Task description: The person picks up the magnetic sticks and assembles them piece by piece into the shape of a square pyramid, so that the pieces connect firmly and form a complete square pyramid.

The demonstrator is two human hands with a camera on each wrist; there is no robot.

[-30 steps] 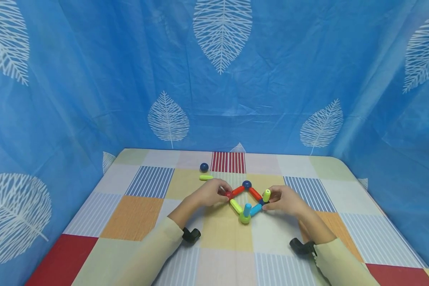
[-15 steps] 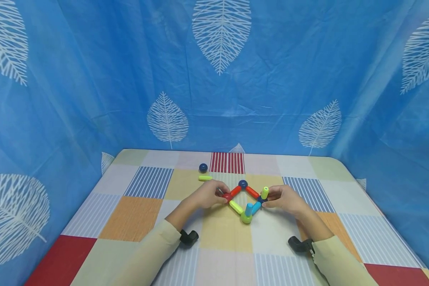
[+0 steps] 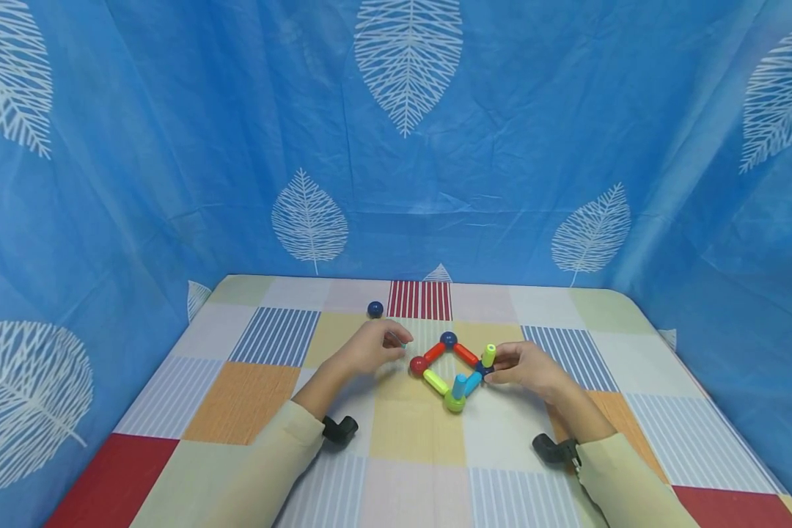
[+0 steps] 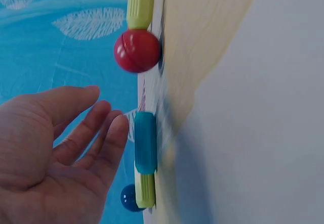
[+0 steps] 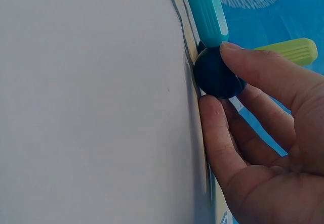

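Note:
A four-sided frame of toy sticks and balls lies on the table, with a red ball (image 3: 419, 366) at its left corner and a green ball (image 3: 455, 401) at its front. From the green ball rises a light-blue stick (image 3: 459, 386). My right hand (image 3: 530, 370) pinches the dark blue ball (image 5: 217, 74) at the right corner, between thumb and fingers; a yellow-green stick (image 3: 489, 356) stands up from that ball. Left of the red ball, apart from it, my left hand (image 3: 368, 347) has loosely bent fingers around nothing. Close by its fingertips lies a loose teal stick (image 4: 146, 143).
A loose dark blue ball (image 3: 375, 309) sits behind my left hand. In the left wrist view a loose yellow-green stick (image 4: 147, 191) lies beyond the teal one. The table has a patchwork cloth (image 3: 422, 491), with a blue leaf-print curtain (image 3: 468, 220) around it.
My left hand has let go of the red ball and moved left and away, now covering the loose yellow-green stick in the head view. The right hand keeps its grip; the frame slid slightly left.

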